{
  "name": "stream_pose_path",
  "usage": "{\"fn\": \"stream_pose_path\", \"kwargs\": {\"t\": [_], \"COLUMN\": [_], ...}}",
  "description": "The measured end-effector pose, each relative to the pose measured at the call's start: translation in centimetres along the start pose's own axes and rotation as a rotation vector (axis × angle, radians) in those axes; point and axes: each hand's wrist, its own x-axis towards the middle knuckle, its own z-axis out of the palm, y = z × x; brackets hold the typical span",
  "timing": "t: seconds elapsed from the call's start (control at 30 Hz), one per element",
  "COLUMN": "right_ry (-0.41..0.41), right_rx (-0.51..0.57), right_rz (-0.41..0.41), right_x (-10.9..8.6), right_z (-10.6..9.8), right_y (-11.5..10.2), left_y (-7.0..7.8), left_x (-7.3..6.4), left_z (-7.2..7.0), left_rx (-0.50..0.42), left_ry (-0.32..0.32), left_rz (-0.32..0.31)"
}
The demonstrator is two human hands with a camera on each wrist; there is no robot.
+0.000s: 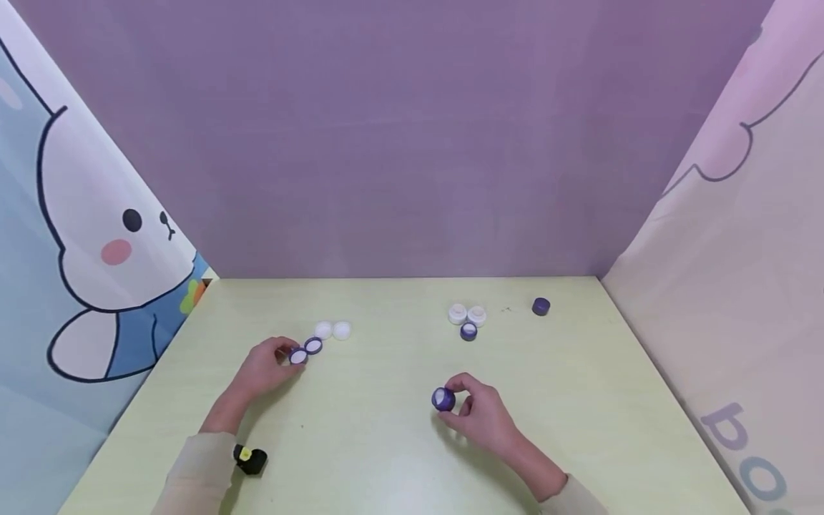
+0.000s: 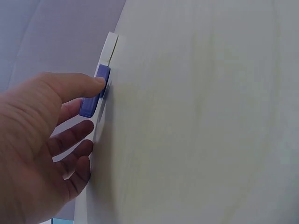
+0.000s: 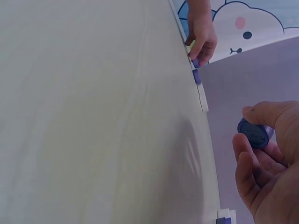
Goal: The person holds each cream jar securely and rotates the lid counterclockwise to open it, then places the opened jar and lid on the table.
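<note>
Near the table's left side, my left hand (image 1: 265, 368) pinches a round purple jar lid (image 1: 298, 356) between thumb and fingers. The lid lies inner side up, its white lining showing. Touching it is another purple lid (image 1: 313, 346), and two white lids (image 1: 342, 330) sit just beyond. In the left wrist view the thumb presses on the purple lids (image 2: 88, 107) from the near side. My right hand (image 1: 483, 420) holds a small purple jar (image 1: 443, 399) above the table, thumb and fingertips around its side. The right wrist view shows the dark end of this jar (image 3: 253, 135).
Two white jars (image 1: 457, 313) and an open purple jar (image 1: 468, 332) stand in a cluster at the back right. Farther right is one more purple piece (image 1: 541, 306). A black wrist device (image 1: 251, 460) is by the left sleeve. Fabric walls (image 1: 412, 143) border the table (image 1: 373, 429).
</note>
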Motion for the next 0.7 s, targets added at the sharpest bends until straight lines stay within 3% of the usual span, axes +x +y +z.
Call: {"fn": "stream_pose_path", "kwargs": {"t": [0.7], "right_ry": [0.0], "right_rx": [0.002], "right_rz": [0.01], "right_x": [-0.16], "right_z": [-0.15], "right_y": [-0.15], "left_y": [-0.3], "left_x": [0.72], "left_z": [-0.03], "left_rx": [0.031], "left_ry": [-0.022], "left_rz": [0.004]}}
